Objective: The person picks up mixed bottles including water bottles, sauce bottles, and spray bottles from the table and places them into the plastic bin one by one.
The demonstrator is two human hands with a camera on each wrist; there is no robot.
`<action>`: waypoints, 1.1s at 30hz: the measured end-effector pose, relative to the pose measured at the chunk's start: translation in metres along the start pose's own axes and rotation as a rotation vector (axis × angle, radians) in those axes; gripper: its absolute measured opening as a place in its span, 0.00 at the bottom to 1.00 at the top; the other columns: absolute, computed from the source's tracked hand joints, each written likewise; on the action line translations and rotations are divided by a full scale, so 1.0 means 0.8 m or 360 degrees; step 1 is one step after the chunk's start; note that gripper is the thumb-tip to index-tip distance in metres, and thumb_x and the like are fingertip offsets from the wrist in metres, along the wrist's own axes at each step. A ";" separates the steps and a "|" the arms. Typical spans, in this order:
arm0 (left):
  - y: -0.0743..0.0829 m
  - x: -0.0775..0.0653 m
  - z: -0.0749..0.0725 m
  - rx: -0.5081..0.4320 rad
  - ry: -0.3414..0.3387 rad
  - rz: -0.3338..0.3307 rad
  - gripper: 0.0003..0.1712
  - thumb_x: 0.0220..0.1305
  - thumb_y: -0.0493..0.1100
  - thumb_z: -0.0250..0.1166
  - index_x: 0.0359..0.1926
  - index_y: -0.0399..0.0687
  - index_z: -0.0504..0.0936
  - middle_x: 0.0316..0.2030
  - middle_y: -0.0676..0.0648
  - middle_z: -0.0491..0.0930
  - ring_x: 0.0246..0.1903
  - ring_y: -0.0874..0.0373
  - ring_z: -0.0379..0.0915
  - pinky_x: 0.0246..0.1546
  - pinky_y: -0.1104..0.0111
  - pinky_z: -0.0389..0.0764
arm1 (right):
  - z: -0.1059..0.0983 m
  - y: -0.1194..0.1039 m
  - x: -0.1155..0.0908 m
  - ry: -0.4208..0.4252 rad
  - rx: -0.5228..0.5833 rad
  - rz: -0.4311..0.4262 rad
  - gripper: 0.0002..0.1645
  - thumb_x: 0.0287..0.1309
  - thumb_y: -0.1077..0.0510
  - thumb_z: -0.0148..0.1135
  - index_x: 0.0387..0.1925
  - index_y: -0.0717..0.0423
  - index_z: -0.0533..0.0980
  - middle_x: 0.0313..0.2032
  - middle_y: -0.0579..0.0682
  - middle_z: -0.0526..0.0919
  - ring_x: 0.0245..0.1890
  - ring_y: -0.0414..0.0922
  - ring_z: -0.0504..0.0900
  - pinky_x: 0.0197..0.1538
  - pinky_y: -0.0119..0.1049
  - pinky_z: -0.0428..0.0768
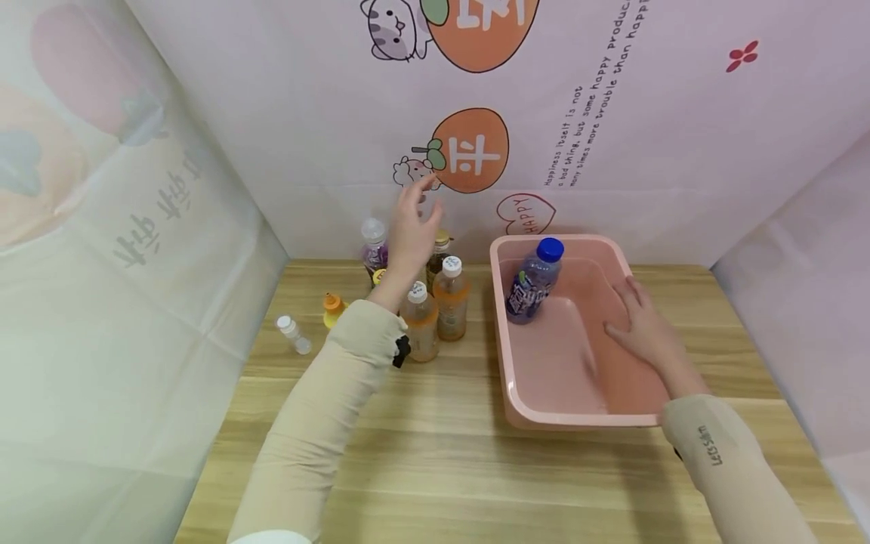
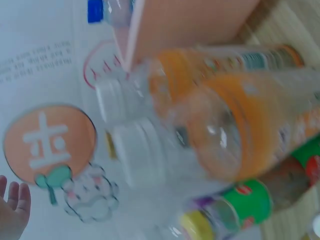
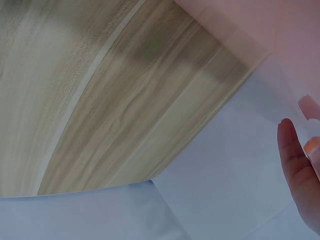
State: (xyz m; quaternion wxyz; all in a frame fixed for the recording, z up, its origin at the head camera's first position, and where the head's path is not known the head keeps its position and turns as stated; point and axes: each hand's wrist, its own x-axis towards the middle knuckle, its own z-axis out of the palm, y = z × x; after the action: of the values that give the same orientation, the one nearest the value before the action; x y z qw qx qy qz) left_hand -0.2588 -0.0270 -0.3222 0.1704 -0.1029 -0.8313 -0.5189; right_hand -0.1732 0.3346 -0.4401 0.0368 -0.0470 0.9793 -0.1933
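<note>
Left grip: my left hand (image 1: 412, 238) has its fingers loosely spread and thumb apart, holding nothing; it hangs over the bottles, in front of the printed wall cloth (image 1: 299, 121).
Right grip: my right hand (image 1: 642, 329) lies at the right-hand rim of the pink tub (image 1: 553, 370), fingers fairly straight, thumb apart on the inner side; I cannot tell how firmly it bears there.
Tub: on the worktop (image 1: 421, 461), near the wall cloth, right of the bottle group.
Blue-capped bottle (image 1: 532, 291): inside the tub, tilted, near its back left corner.
Orange drinks: a front bottle (image 1: 423, 329) and a rear bottle (image 1: 451, 306), both white-capped, upright beside my left forearm.
Behind them: a gold-capped bottle (image 1: 441, 243), partly hidden.
Left of my wrist: a purple bottle (image 1: 374, 245) and, partly covered, a yellow-capped bottle (image 2: 245, 205) with a green label.
Far left: a yellow squeeze bottle (image 1: 333, 308) and a small clear bottle (image 1: 294, 335).
</note>
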 end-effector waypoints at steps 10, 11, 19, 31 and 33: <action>-0.060 0.012 -0.035 0.0029 0.0218 -0.0228 0.25 0.66 0.38 0.55 0.64 0.42 0.69 0.60 0.41 0.73 0.57 0.47 0.67 0.59 0.58 0.71 | 0.000 0.001 0.000 0.0033 -0.0044 -0.0010 0.46 0.60 0.52 0.57 0.72 0.61 0.47 0.72 0.67 0.42 0.58 0.78 0.62 0.46 0.72 0.71; -0.065 0.012 -0.038 0.0055 0.0227 -0.0246 0.25 0.66 0.38 0.55 0.64 0.42 0.69 0.60 0.41 0.73 0.57 0.47 0.67 0.59 0.58 0.70 | 0.000 0.001 0.000 0.0034 -0.0044 -0.0011 0.46 0.60 0.52 0.57 0.72 0.61 0.47 0.72 0.67 0.42 0.58 0.78 0.62 0.46 0.72 0.71; -0.102 0.011 -0.054 0.0172 0.0235 -0.0359 0.27 0.65 0.38 0.57 0.65 0.40 0.67 0.62 0.39 0.71 0.62 0.45 0.65 0.66 0.57 0.66 | 0.000 0.000 -0.002 0.0070 -0.0033 -0.0024 0.45 0.59 0.53 0.57 0.71 0.62 0.48 0.71 0.68 0.43 0.57 0.78 0.63 0.47 0.72 0.70; -0.126 0.004 -0.055 0.0275 0.0113 -0.0474 0.32 0.65 0.40 0.59 0.69 0.42 0.62 0.67 0.40 0.66 0.68 0.45 0.58 0.72 0.56 0.58 | 0.001 0.001 -0.005 0.0097 -0.0006 -0.0056 0.44 0.59 0.55 0.56 0.71 0.63 0.49 0.71 0.69 0.44 0.57 0.78 0.63 0.49 0.72 0.69; -0.129 0.003 -0.055 0.0290 0.0107 -0.0472 0.33 0.65 0.39 0.59 0.69 0.42 0.61 0.67 0.40 0.65 0.68 0.44 0.57 0.72 0.55 0.57 | 0.001 0.002 -0.004 0.0093 -0.0012 -0.0054 0.44 0.59 0.55 0.56 0.71 0.64 0.49 0.71 0.69 0.44 0.58 0.78 0.63 0.48 0.71 0.70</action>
State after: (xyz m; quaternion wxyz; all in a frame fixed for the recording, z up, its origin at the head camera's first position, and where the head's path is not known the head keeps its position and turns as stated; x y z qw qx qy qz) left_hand -0.2891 -0.1117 -0.3890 0.1284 0.0540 -0.8747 -0.4641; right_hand -0.1701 0.3362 -0.4411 0.0046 -0.0580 0.9798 -0.1915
